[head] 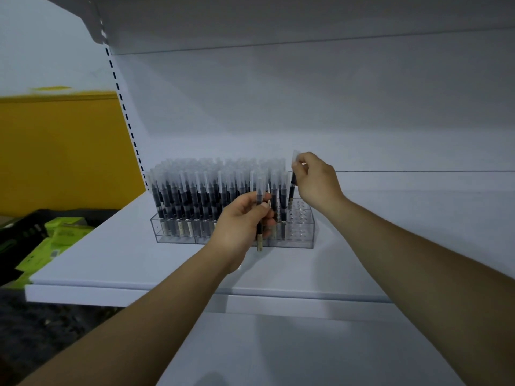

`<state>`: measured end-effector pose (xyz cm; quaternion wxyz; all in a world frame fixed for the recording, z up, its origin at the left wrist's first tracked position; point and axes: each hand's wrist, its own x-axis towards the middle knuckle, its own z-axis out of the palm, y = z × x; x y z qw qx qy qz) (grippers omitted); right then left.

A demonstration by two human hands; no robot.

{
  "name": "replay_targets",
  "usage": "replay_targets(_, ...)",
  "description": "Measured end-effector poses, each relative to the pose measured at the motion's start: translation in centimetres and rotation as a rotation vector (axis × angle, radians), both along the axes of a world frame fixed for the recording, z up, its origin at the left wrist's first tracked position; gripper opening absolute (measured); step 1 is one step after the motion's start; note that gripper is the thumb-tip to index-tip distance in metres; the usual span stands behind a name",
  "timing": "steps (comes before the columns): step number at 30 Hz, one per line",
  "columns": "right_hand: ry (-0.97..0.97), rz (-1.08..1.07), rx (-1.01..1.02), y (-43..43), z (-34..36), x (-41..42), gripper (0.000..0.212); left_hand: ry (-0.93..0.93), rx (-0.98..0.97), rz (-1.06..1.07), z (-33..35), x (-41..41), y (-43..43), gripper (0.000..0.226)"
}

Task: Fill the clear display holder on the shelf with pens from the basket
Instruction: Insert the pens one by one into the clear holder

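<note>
On the shelf (pixel 111 260), the clear holder (pixel 178 238) stands nearly full (right-end holes open). Right hand (pixel 315 181) pinches 1 pen (pixel 292 188) over them; left hand (pixel 239 224) grips perhaps 2 spare pens (pixel 259 235).

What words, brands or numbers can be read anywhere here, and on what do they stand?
No text here can be read.
Green boxes: some print, too blurred to read.
Pens in the holder: pale bands low on the barrels, too small to read.
Shelf: no writing shows.
</note>
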<state>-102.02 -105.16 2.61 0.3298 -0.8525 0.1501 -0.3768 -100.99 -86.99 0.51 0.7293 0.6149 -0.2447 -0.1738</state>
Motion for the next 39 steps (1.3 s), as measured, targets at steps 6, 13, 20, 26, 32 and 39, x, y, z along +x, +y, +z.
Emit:
replay_targets(6,0.168,-0.014,-0.107,-0.2,0.2,0.1,0.020,0.036,0.008,0.004,0.3,0.1,0.2,0.029)
replay_targets(13,0.171,-0.055,-0.068,0.5,0.7,-1.3,0.039,-0.007,0.013,-0.016,0.2,0.1,0.1,0.023)
replay_targets(20,-0.063,0.129,0.020,4.0,2.7,-5.6,0.025,-0.030,-0.049,-0.033,1.0,-0.9,-0.5,0.015)
replay_targets(26,-0.062,0.174,0.057,4.9,3.2,-6.1,0.020,-0.089,-0.034,-0.041,1.7,-1.6,-0.7,0.016)
replay_targets(32,-0.241,0.037,0.163,2.9,4.4,-5.8,0.018,-0.394,0.365,-0.048,0.0,-0.8,1.4,0.015)
replay_targets(39,-0.234,-0.007,0.181,1.0,3.5,-3.7,0.012,-0.968,1.010,-0.124,-3.8,-1.2,4.1,0.055)
